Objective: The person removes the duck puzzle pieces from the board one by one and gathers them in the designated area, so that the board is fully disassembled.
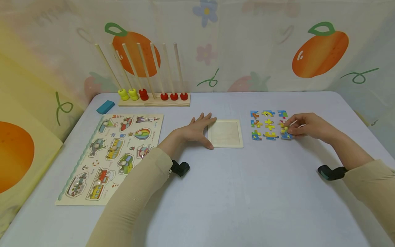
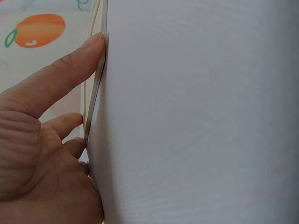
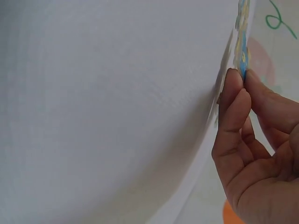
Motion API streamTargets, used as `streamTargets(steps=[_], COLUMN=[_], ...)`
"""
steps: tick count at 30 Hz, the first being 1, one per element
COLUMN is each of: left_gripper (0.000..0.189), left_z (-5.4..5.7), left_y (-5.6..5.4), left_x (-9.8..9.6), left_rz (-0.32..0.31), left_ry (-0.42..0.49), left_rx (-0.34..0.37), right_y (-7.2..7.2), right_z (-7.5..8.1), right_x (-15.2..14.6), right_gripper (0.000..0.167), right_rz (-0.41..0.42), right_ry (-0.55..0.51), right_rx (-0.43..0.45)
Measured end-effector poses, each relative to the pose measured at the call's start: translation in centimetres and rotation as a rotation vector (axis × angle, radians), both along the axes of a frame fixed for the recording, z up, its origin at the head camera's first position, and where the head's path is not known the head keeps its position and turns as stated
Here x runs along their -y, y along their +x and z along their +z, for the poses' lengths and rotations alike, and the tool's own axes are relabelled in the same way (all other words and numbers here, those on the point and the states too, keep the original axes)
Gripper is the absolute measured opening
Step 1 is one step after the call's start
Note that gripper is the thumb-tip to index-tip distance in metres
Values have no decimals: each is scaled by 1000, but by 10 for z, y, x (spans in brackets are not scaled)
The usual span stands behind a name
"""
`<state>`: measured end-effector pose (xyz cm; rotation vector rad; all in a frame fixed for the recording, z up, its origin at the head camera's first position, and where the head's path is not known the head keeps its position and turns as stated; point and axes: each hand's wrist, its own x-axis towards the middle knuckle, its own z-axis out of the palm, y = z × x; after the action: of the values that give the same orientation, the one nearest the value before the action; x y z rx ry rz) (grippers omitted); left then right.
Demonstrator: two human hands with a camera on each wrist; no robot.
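Observation:
My left hand (image 1: 197,130) spreads its fairly straight fingers along the left side of a shallow wooden puzzle frame (image 1: 241,135). Its thumb (image 2: 88,49) touches the frame's near left corner, and the index finger reaches the far left one. The frame's recess is bare wood. On the right, my right hand (image 1: 307,127) pinches a blue and yellow jigsaw piece (image 1: 286,134) between thumb and fingertips, and in the right wrist view this piece is raised edge-on. Beside it, several other jigsaw pieces (image 1: 270,124) lie apart in rows; the fingers partly cover one.
A wooden peg puzzle board (image 1: 123,157) with vehicle pictures lies on the left, under my left forearm in the head view. Behind it stand a bead abacus (image 1: 154,103) with upright rods and a blue block (image 1: 106,107). A patterned cloth (image 1: 247,44) hangs behind the table.

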<state>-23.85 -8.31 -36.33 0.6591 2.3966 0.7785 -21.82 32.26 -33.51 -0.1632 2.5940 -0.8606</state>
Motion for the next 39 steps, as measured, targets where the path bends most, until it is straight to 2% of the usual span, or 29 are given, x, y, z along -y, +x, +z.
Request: streamTargets(steps=[8,21,30,36,39], left_gripper=[111,111,112,107,102], left_z=[0,2,1,1,2], left_y=[1,1,1,2,2], left_x=[1,0,1,2,3], left_rz=[4,4,0,-7,1], left_ry=[-9,-12,7,3,0], left_rx=[3,-1,4,-3,-4], right_y=[1,1,2,0,1], right_z=[-4,-2,-1,3,9], right_x=[0,1,2,9,19], right_gripper=[38,45,40,39,39], right_rz=[4,-38,-49,-71,-87], right_ry=[3,12,27,64,94], right_rx=[6,20,8,-48,-134])
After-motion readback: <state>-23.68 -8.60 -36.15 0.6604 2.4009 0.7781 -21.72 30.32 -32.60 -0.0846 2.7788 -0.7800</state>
